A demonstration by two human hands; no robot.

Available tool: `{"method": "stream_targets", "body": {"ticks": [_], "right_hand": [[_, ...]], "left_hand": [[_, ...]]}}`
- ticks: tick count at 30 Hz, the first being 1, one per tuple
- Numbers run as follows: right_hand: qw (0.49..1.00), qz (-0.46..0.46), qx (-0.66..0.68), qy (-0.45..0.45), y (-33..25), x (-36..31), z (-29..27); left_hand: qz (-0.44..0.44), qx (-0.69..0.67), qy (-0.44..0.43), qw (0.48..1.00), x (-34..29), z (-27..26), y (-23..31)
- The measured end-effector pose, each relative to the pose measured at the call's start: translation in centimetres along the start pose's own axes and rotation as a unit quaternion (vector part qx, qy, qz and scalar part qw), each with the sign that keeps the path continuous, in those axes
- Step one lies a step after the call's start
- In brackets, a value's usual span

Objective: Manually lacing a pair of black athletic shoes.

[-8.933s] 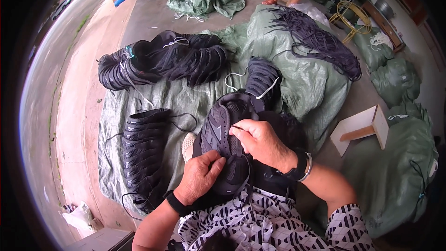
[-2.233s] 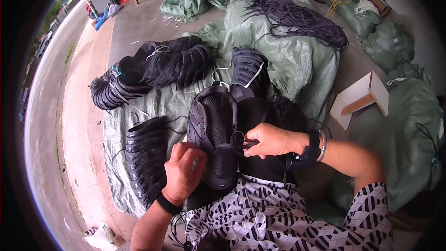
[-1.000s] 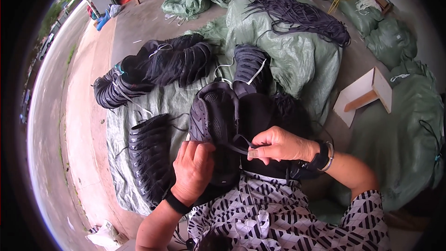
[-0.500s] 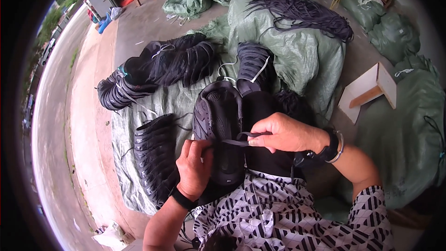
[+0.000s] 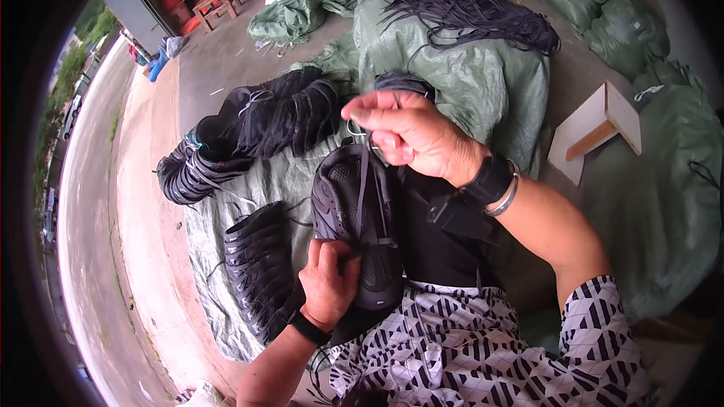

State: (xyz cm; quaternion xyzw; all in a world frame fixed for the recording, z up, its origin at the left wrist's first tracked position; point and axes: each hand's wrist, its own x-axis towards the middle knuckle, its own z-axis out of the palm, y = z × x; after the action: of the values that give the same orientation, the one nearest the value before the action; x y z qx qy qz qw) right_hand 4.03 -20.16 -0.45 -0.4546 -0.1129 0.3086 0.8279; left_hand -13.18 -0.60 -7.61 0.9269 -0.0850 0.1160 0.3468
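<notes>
Now right hand point(image 5: 418, 136) sits higher than before, gripping lace point(image 5: 362, 188) | left hand point(image 5: 329, 283) clamped on dark shoe point(image 5: 339, 196), hands apart | green sheet point(image 5: 201, 264) edge borders pavement point(image 5: 147, 218)

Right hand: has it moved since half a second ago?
Yes, forward in the view: the right hand now partly covers the dark ridged stack of uppers; earlier it sat short of that stack.
</notes>
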Motion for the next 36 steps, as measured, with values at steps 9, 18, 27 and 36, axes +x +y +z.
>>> {"method": "stream_targets", "body": {"ticks": [9, 18, 27, 36], "right_hand": [[0.981, 0.058, -0.139, 0.125, -2.8, 1.8, 2.5], [0.895, -0.129, -0.417, -0.097, -7.8, -1.7, 6.6], [0.620, -0.372, -0.673, -0.157, -7.8, -5.6, 9.5], [0.780, -0.307, -0.542, -0.051, -7.7, -9.8, 6.5]], "left_hand": [[0.206, 0.062, -0.107, 0.971, -2.1, -0.9, 1.2], [0.154, -0.062, -0.100, 0.981, -1.0, -1.8, 0.7], [0.133, -0.052, -0.284, 0.948, 7.1, -3.3, 0.6], [-0.140, -0.500, -0.079, 0.851, 5.7, -3.8, 1.1]]}}
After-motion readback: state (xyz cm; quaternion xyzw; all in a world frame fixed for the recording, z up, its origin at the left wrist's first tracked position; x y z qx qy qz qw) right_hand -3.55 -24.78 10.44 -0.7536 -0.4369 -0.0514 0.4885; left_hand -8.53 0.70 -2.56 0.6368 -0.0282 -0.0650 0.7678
